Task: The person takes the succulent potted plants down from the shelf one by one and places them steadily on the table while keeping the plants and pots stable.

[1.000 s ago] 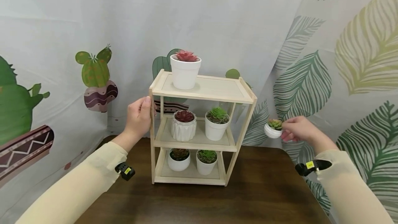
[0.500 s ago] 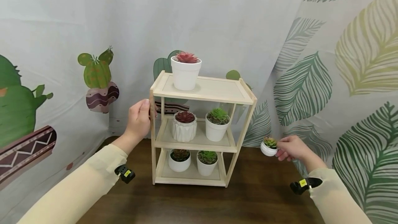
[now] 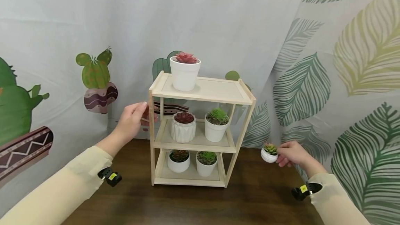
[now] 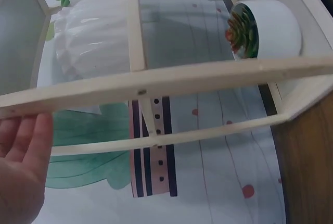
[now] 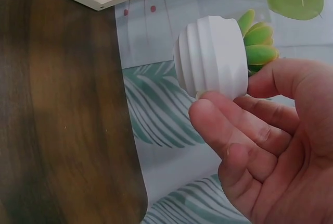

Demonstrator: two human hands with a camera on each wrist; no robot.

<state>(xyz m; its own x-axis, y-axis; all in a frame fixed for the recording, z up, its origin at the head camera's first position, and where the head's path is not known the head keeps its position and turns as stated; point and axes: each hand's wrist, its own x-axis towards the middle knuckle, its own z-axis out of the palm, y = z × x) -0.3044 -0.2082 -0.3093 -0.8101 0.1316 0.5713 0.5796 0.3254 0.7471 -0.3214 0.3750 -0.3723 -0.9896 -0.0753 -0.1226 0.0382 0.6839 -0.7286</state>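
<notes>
Out to the right of the shelf, my right hand [image 3: 290,153] pinches a small ribbed white pot with a green succulent [image 3: 269,152] by its rim. The right wrist view shows the pot [image 5: 213,54] tipped on its side, thumb at the rim and fingers under its wall. My left hand [image 3: 132,117] is beside the left front post of the three-tier wooden shelf [image 3: 200,97]. Its fingers look straight at the post in the left wrist view, fingertips [image 4: 41,122] right at the wood. On the top tier stands a white pot with a red succulent [image 3: 185,74].
The middle tier bears a faceted white pot with a dark red succulent [image 3: 183,129] and a white pot with a green one [image 3: 216,127]. Two more potted succulents, one brownish [image 3: 178,162] and one green [image 3: 206,165], sit on the bottom tier. A printed curtain [image 3: 250,27] hangs behind the dark table [image 3: 187,204].
My right hand has lowered the small potted succulent and brought it slightly left. My left hand has loosened from the shelf post and shifted a little left. The other pots stayed put.
</notes>
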